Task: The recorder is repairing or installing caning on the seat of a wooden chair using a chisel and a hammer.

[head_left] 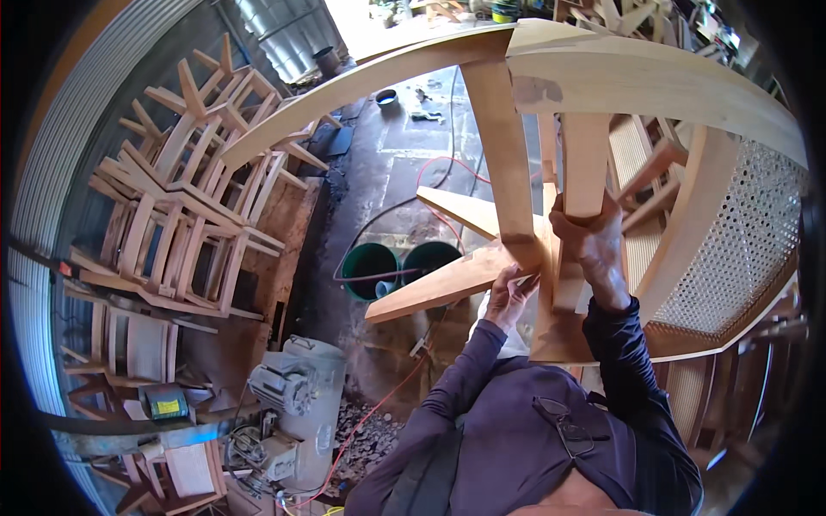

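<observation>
A large pale wooden chair frame point(504, 155) is held up in front of me, with tapered legs, a curved rail and a cane panel point(731, 241) at its right. My right hand point(595, 248) is closed round an upright wooden leg of this frame. Lower and to the left, my left hand point(509, 297) touches the wood where several legs meet. Its fingers are bent together, and whatever they may pinch is hidden. Something white point(514, 342) shows beside the left wrist, too covered to name.
Unfinished chair frames point(172, 198) are stacked along the left wall. Two green buckets point(372, 268) stand on the floor beyond the frame, with a hose point(366, 225) around them. A grey tank with a motor point(310, 396) stands lower left. A red cord point(372, 411) crosses the floor.
</observation>
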Available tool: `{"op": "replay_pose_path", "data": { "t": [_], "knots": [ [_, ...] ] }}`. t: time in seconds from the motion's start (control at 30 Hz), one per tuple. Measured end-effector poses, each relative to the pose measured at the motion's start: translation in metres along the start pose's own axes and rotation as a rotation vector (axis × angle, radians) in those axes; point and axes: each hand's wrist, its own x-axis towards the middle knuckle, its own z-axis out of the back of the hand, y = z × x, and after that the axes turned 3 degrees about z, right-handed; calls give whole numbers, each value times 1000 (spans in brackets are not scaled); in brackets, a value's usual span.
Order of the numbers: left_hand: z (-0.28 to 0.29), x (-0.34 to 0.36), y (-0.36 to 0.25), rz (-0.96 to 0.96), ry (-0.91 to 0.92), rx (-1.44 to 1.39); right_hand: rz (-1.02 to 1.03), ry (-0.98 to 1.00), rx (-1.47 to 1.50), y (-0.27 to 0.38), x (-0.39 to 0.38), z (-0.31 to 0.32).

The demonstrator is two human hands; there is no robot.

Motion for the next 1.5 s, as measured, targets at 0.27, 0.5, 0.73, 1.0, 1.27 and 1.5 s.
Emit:
{"op": "replay_pose_path", "data": {
  "t": [0.27,0.5,0.73,1.0,1.27,1.5],
  "knots": [
    [-69,310,-125,-153,16,214,156,105,-86,-137,342,-21],
    [-160,511,-248,-189,-184,141,-10,152,65,-176,593,-70],
    [-189,762,-374,-234,-123,129,4,229,60,-280,839,-123],
    [-243,1110,-544,-340,-100,115,23,325,79,-430,1209,-198],
    [-349,1338,-654,-317,-192,115,-59,317,78,-472,1488,-244],
    [-385,1534,-761,-339,-125,134,-43,305,56,-536,1699,-302]
  ]
}}
